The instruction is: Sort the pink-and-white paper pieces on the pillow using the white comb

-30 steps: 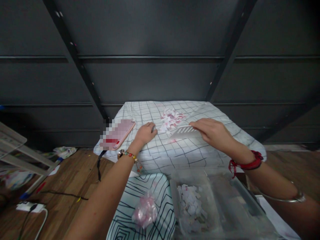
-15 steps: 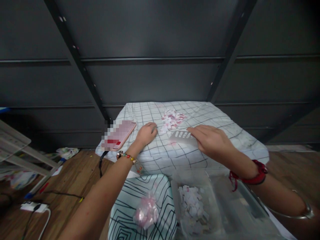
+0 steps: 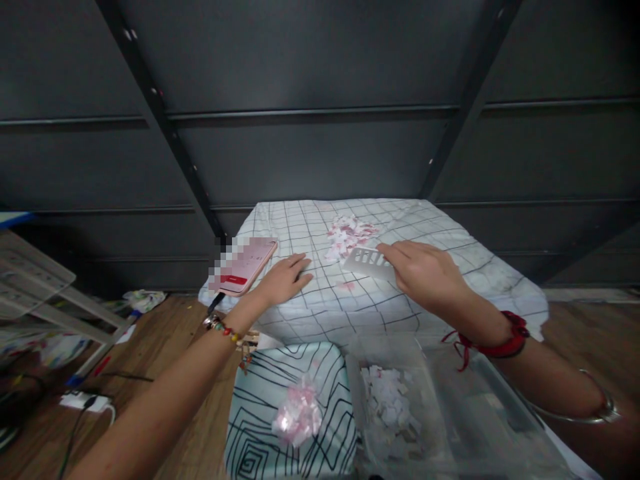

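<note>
My right hand [image 3: 425, 270] grips a flat white slotted piece [image 3: 369, 263], thumb and fingers closed on its right end. Its slotted side lies close to a heap of small white and pink paper scraps [image 3: 350, 235] on the grid-patterned cloth [image 3: 400, 220]. My left hand [image 3: 285, 280] rests on the cloth left of the heap, fingers spread, holding nothing. A phone in a pink case [image 3: 257, 260] lies beside it at the table's left side.
Nearer me, a clear bag of pink pieces [image 3: 299, 413] lies on a teal patterned cushion [image 3: 250, 393]. Beside it, a clear plastic box [image 3: 430, 400] holds white paper scraps. At left are a light-coloured stand [image 3: 100, 313] and a power strip [image 3: 83, 402]. Dark panels [image 3: 320, 157] rise behind the table.
My left hand has drawn back slightly to the left, its fingers more spread. My right hand still holds the slotted piece by the heap. The view has shifted a little.
</note>
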`<action>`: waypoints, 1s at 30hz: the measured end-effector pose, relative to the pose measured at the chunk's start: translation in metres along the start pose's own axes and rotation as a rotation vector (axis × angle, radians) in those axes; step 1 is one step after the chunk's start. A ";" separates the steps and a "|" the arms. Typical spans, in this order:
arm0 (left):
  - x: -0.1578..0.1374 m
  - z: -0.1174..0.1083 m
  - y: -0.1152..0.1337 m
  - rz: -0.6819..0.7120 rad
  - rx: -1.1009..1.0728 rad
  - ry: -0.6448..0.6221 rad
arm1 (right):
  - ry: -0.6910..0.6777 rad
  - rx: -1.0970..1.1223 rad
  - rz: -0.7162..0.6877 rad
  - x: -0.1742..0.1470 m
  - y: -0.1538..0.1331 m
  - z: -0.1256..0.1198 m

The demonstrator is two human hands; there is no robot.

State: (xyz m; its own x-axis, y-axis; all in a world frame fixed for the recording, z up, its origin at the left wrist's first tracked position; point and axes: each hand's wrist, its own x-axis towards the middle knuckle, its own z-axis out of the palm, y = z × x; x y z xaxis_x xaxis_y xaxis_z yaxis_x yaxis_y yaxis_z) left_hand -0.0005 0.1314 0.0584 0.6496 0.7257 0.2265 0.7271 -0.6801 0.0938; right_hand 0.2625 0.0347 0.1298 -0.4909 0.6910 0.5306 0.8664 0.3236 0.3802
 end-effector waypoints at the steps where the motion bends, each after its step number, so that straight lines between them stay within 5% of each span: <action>1: 0.000 0.001 0.000 -0.002 0.002 0.006 | 0.029 0.008 -0.013 0.000 -0.001 0.000; 10: 0.000 0.002 0.003 -0.020 0.014 0.023 | 0.115 0.063 -0.068 -0.001 -0.008 -0.006; 16: 0.000 0.003 0.003 -0.034 0.003 0.021 | 0.092 0.181 -0.083 -0.008 -0.034 -0.035; 21: 0.001 0.000 0.004 -0.046 -0.007 0.010 | 0.198 0.337 -0.249 -0.012 -0.054 -0.057; 30: 0.000 0.002 0.004 -0.046 0.003 0.017 | 0.115 0.197 -0.093 -0.005 -0.027 -0.041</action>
State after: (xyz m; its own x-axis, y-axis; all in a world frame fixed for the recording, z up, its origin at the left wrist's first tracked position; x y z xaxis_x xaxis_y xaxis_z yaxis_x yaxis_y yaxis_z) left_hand 0.0027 0.1290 0.0569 0.6114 0.7545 0.2386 0.7570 -0.6455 0.1016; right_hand 0.2376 -0.0039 0.1475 -0.5668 0.5776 0.5874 0.8124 0.5102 0.2823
